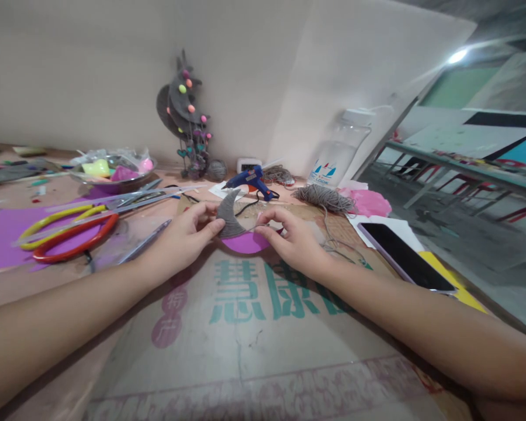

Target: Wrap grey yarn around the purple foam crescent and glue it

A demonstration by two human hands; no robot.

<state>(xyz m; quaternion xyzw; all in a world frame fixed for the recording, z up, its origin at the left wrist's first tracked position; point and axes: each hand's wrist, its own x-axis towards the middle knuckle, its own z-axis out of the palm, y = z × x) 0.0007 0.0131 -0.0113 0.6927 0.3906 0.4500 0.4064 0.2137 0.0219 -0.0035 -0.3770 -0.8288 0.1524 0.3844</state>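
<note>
Above the cardboard I see a crescent shape (230, 220), its left part wrapped in grey yarn and its lower right part bare purple. My left hand (193, 233) is closed on the wrapped left edge, thumb in front. At the right end, my right hand (291, 241) pinches a thin grey yarn strand (251, 228) close to the purple part; whether it also grips the crescent's tip is hidden by the fingers. Loose yarn runs on the right toward a grey yarn skein (324, 199). Just behind the crescent lies a blue glue gun (255, 182).
Flat cardboard (245, 362) covers the table in front of me. Scissors (76, 234) with red and yellow handles and a pen (144, 241) lie left, near a bowl (114, 184). A phone (405, 257) and bottle (337, 152) stand right. A decorated grey moon hanging (182, 111) is behind.
</note>
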